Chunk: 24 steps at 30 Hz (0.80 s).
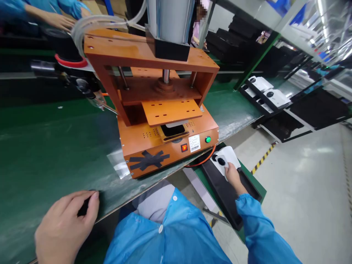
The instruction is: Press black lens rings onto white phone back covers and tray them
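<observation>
My right hand (233,176) pinches the edge of a white phone back cover (220,164) with a round black camera ring, above a black tray (220,192). Beneath it in that tray lies another white cover (231,154). At the lower left my left hand (67,223) rests by the green bench's edge, fingers curled against the thumb. Something dark shows in the gap between them, but I cannot tell what it is. In front of me stands an orange press (169,141), its plate (173,111) raised over a fixture (172,131) holding a dark, flat piece.
A red-orange cable (203,161) runs from the press toward the tray. Clear air hoses (93,22) and a regulator (79,82) sit at the press's left. Trays of white covers (275,97) stand at the right. A co-worker's hand (59,21) is behind the press.
</observation>
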Each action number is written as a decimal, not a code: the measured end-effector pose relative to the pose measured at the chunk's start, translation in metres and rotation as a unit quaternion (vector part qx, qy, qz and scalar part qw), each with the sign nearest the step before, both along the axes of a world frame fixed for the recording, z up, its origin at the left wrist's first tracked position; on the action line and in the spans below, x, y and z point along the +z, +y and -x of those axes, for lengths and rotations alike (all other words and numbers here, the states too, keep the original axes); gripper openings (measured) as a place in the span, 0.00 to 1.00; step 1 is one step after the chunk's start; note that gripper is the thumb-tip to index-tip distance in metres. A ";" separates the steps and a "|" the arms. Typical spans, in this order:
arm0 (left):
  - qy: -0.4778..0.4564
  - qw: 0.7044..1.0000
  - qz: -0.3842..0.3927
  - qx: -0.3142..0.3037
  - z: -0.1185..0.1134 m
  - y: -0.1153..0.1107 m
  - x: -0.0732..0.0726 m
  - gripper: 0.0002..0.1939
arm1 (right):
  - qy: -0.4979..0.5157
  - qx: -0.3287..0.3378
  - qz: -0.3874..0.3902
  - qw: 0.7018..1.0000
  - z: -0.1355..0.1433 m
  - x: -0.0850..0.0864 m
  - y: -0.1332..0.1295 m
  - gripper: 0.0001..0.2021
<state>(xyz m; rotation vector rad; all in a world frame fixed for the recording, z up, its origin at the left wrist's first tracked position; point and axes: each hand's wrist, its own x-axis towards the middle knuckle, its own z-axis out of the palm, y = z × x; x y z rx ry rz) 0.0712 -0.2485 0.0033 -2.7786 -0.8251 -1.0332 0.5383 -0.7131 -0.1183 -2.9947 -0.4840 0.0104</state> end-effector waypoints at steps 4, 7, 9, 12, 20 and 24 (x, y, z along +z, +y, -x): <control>0.000 1.000 0.016 -0.017 -0.001 -0.002 0.002 0.07 | 0.012 0.027 -0.010 1.000 -0.003 -0.018 0.042 0.18; 0.005 0.999 0.035 -0.014 -0.001 -0.004 0.003 0.07 | 0.007 0.034 -0.010 0.999 -0.005 -0.020 0.052 0.21; 0.001 0.999 0.036 -0.006 -0.001 -0.005 0.003 0.06 | -0.004 0.040 -0.008 0.999 -0.008 -0.019 0.052 0.23; 0.003 0.999 0.037 0.002 0.001 -0.004 0.001 0.06 | -0.030 0.050 -0.003 0.998 -0.009 -0.019 0.049 0.24; -0.010 0.998 0.064 -0.027 0.000 0.000 -0.005 0.05 | -0.132 0.046 -0.072 0.988 0.017 -0.001 0.069 0.24; -0.009 0.995 0.090 -0.030 -0.002 0.000 -0.005 0.04 | -0.214 0.081 -0.234 0.945 0.039 0.061 0.117 0.19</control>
